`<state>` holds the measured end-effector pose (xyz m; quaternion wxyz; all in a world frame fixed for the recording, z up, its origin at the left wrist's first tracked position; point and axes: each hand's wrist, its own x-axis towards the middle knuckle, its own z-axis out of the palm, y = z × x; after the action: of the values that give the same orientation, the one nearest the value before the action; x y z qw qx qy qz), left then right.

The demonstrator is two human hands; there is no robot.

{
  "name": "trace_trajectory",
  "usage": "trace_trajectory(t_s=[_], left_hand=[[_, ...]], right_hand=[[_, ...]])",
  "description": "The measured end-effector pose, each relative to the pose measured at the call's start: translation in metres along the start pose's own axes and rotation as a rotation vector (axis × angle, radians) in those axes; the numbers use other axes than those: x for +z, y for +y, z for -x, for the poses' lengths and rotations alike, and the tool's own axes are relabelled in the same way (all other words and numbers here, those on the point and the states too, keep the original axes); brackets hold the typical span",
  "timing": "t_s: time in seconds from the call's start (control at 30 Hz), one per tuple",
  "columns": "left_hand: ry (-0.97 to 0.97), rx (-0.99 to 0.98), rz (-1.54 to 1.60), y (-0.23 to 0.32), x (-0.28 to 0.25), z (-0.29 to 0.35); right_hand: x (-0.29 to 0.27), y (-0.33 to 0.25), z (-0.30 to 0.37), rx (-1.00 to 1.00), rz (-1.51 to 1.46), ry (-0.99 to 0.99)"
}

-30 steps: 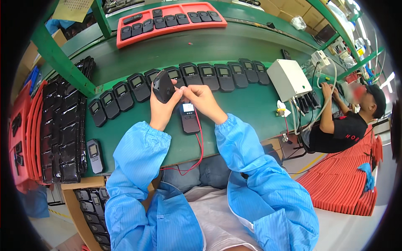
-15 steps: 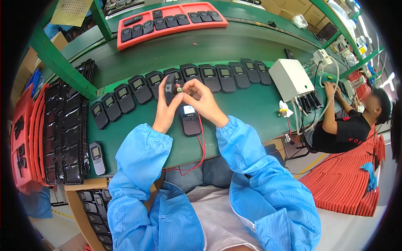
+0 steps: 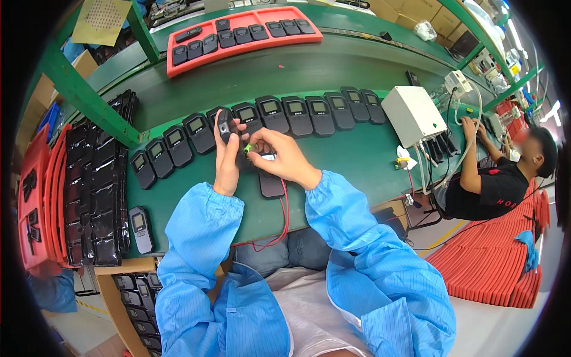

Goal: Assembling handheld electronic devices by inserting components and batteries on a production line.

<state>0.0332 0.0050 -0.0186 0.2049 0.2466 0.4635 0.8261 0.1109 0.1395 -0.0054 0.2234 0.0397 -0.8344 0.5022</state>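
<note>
Head view: left hand (image 3: 226, 169) grasps a black plastic handheld device (image 3: 225, 125); right hand (image 3: 286, 156) pinches a small green cylinder (image 3: 248, 148).

Blue pinstriped smock (image 3: 386, 279), white-edged, over a pale top (image 3: 302, 306)
Gathered cuffs (image 3: 223, 197) near frame centre; greyish trousers (image 3: 263, 257) at lower middle, probably denim, mostly hidden.

The fisheye camera, worn on the head, looks down and forward over the counter (image 3: 351, 165) at close range; the near edge crosses below mid-view (straight lines bow toward the rim).
</note>
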Motion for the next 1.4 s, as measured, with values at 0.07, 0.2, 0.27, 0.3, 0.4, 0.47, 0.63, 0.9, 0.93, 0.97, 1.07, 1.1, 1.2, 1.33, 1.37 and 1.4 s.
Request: trace_trajectory(t_s=[0.07, 0.2, 0.27, 0.3, 0.4, 0.47, 0.63, 0.9, 0.93, 0.97, 1.07, 1.1, 1.2, 1.33, 1.37, 1.4], left_hand=[[-0.029, 0.029, -0.091, 0.003, 0.004, -0.003], [-0.066, 0.032, -0.187, 0.006, 0.010, -0.001], [-0.085, 0.025, -0.211, 0.008, 0.014, 0.001], [-0.093, 0.024, -0.210, 0.009, 0.016, 0.002], [-0.099, 0.035, -0.207, 0.012, 0.018, 0.005], [-0.096, 0.039, -0.217, 0.012, 0.016, 0.005], [-0.156, 0.020, -0.258, 0.006, 0.010, 0.005], [-0.185, 0.007, -0.208, 0.004, 0.018, 0.007], [-0.185, 0.008, -0.210, 0.003, 0.018, 0.005], [-0.192, 0.070, -0.226, -0.001, 0.016, 0.000], [-0.215, 0.177, -0.256, -0.008, 0.013, -0.002], [-0.211, 0.152, -0.273, -0.011, 0.013, 0.000], [-0.199, 0.106, -0.309, -0.015, 0.013, 0.002], [-0.203, -0.062, -0.534, -0.013, 0.008, -0.001], [-0.237, -0.019, -0.639, -0.010, 0.009, -0.001], [-0.271, 0.025, -0.744, -0.008, 0.010, -0.001]], right_hand=[[-0.006, -0.004, -0.003, -0.099, 0.122, -0.021], [-0.005, -0.003, -0.001, -0.169, 0.226, -0.018], [-0.004, -0.001, 0.001, -0.177, 0.252, -0.005], [-0.003, 0.002, 0.002, -0.171, 0.206, -0.008], [-0.001, 0.000, 0.002, -0.173, 0.116, -0.026], [0.001, -0.002, 0.003, -0.216, 0.117, -0.023], [0.004, -0.008, 0.003, -0.124, 0.035, 0.030], [-0.001, -0.009, 0.005, 0.031, -0.117, -0.071], [-0.001, -0.006, 0.004, 0.029, -0.117, -0.071], [0.001, -0.001, 0.002, 0.010, -0.181, -0.004], [0.003, 0.002, 0.000, -0.013, -0.310, 0.141], [0.002, 0.003, -0.001, 0.033, -0.418, 0.177], [-0.005, 0.007, -0.006, 0.120, -0.637, 0.244], [-0.015, 0.021, -0.008, 0.238, -0.700, 0.363], [-0.017, 0.022, -0.008, 0.276, -0.704, 0.368], [-0.018, 0.024, -0.007, 0.315, -0.708, 0.373]])
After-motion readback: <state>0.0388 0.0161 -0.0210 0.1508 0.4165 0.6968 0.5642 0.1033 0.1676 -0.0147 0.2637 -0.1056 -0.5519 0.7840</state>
